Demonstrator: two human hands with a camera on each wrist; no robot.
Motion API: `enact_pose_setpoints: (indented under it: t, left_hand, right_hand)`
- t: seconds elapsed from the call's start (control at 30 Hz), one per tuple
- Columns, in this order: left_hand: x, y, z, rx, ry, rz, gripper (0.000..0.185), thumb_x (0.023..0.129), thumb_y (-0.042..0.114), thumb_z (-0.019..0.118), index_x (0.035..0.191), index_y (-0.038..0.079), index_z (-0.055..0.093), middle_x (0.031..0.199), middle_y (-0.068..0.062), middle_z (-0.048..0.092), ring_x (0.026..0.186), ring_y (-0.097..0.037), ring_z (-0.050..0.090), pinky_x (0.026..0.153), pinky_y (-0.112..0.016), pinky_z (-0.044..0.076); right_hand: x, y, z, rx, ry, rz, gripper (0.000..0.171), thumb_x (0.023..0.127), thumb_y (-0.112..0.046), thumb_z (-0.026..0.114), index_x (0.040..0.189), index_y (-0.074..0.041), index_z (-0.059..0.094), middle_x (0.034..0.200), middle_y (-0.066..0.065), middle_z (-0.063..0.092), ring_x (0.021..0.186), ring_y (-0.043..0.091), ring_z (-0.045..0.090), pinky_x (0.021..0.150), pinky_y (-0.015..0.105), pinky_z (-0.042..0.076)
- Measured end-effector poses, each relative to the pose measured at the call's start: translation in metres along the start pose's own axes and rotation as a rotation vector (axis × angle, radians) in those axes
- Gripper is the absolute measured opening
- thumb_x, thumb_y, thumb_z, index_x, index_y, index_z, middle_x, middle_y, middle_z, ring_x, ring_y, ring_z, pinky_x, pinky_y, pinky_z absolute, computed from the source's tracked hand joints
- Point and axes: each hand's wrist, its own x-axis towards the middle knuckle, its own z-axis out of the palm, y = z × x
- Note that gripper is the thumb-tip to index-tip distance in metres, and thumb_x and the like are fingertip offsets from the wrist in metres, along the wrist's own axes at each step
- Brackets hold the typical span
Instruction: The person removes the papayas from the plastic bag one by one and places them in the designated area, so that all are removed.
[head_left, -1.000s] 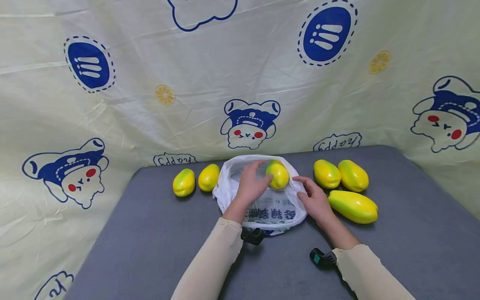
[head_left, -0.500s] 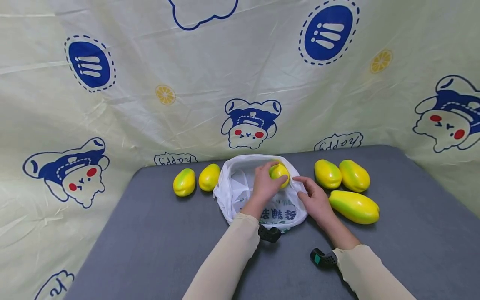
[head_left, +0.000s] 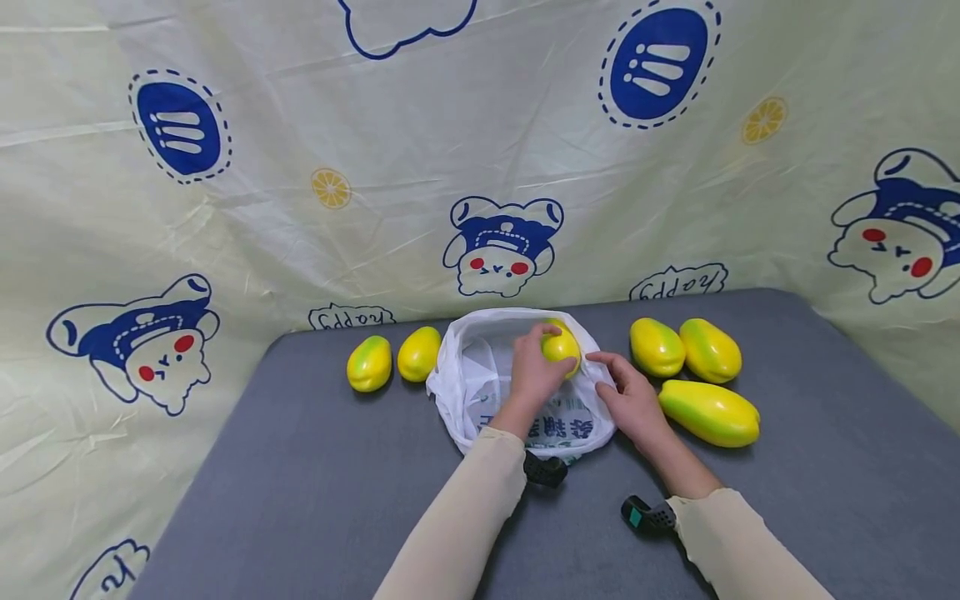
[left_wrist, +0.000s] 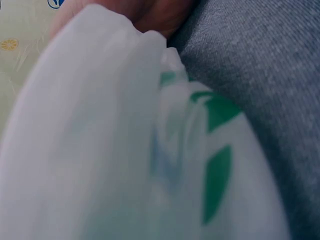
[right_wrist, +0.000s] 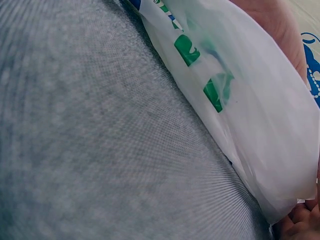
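A white plastic bag [head_left: 452, 367] with dark and green print lies with its mouth spread in the middle of the table. Inside it, against the right wall, sits a yellow-green papaya [head_left: 562, 346]. My left hand [head_left: 534, 371] reaches into the bag and grips this papaya with fingers and thumb around its near left side. My right hand [head_left: 632, 402] pinches the bag's right rim. In both wrist views the bag [left_wrist: 100, 125] fills much of the picture, and the fingers are mostly hidden behind the plastic [right_wrist: 270, 115].
Two papayas [head_left: 369, 364] [head_left: 419, 354] stand left of the bag on the grey table [head_left: 315, 500]. Right of it lie two more papayas [head_left: 657, 347] [head_left: 710, 351] and a longer one [head_left: 709, 413] close to my right hand. A printed curtain [head_left: 390, 250] hangs behind the table.
My left hand has moved right inside the bag, from beside the papaya to a hold on it. The right hand has stayed at the bag's rim.
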Motion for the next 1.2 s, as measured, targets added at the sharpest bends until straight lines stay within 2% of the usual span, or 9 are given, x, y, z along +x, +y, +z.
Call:
enact_pose_setpoints:
  t: [0.1,0.27,0.5,0.7,0.9,1.07,1.2]
  left_hand:
    - [0.000,0.000,0.001,-0.019,-0.008,-0.012,0.045,0.086,0.018,0.075,0.127,0.027,0.057,0.139,-0.010,0.046,0.115,-0.028,0.052,0.101,-0.046,0.053]
    - [-0.002,-0.001,0.002,-0.075,0.022,-0.044,0.044,0.083,0.012,0.076,0.122,0.026,0.059,0.143,-0.008,0.040,0.118,-0.030,0.051,0.101,-0.046,0.053]
    - [-0.008,-0.002,-0.009,-0.113,0.036,-0.020,0.043,0.081,0.011,0.076,0.118,0.024,0.060,0.141,-0.006,0.038,0.117,-0.030,0.051,0.101,-0.046,0.052]
    - [-0.017,-0.003,-0.031,-0.103,0.004,0.027,0.045,0.080,0.013,0.074,0.121,0.026,0.059,0.143,-0.006,0.038,0.116,-0.030,0.050,0.099,-0.047,0.051]
    - [-0.031,-0.006,-0.056,-0.117,-0.060,0.068,0.047,0.081,0.013,0.069,0.124,0.029,0.059,0.146,-0.006,0.038,0.116,-0.030,0.049,0.096,-0.046,0.049]
    - [-0.043,-0.012,-0.086,-0.133,-0.104,0.096,0.048,0.083,0.014,0.067,0.128,0.027,0.057,0.144,-0.007,0.040,0.118,-0.030,0.048,0.098,-0.047,0.048]
    - [-0.052,-0.020,-0.111,-0.162,-0.107,0.075,0.048,0.085,0.012,0.065,0.130,0.026,0.056,0.142,-0.006,0.043,0.119,-0.031,0.047,0.098,-0.048,0.048]
  right_hand:
    - [0.000,-0.001,-0.001,-0.001,-0.006,0.001,0.045,0.099,-0.009,0.047,0.144,-0.013,0.048,0.159,0.016,0.038,0.148,0.041,0.031,0.119,0.061,0.028]
    - [-0.001,-0.002,-0.001,0.000,-0.010,0.014,0.044,0.099,-0.010,0.048,0.143,-0.015,0.048,0.159,0.016,0.038,0.147,0.040,0.033,0.118,0.061,0.028]
    - [-0.003,-0.002,0.002,0.014,-0.009,0.017,0.045,0.099,-0.009,0.048,0.144,-0.014,0.046,0.159,0.017,0.037,0.145,0.040,0.034,0.119,0.061,0.028]
    - [-0.001,-0.002,0.001,0.033,-0.002,0.018,0.046,0.099,-0.008,0.047,0.145,-0.013,0.046,0.159,0.017,0.037,0.146,0.039,0.034,0.119,0.061,0.028]
    - [0.000,-0.001,-0.002,0.042,-0.020,0.022,0.047,0.100,-0.008,0.047,0.146,-0.014,0.045,0.161,0.017,0.034,0.147,0.040,0.032,0.119,0.062,0.027]
    - [-0.001,-0.002,-0.002,0.052,-0.022,0.017,0.047,0.100,-0.009,0.047,0.147,-0.015,0.044,0.160,0.017,0.035,0.142,0.039,0.037,0.118,0.061,0.030]
    - [-0.002,-0.002,-0.002,0.055,-0.017,0.020,0.047,0.101,-0.008,0.046,0.147,-0.015,0.044,0.159,0.017,0.036,0.138,0.039,0.040,0.117,0.060,0.032]
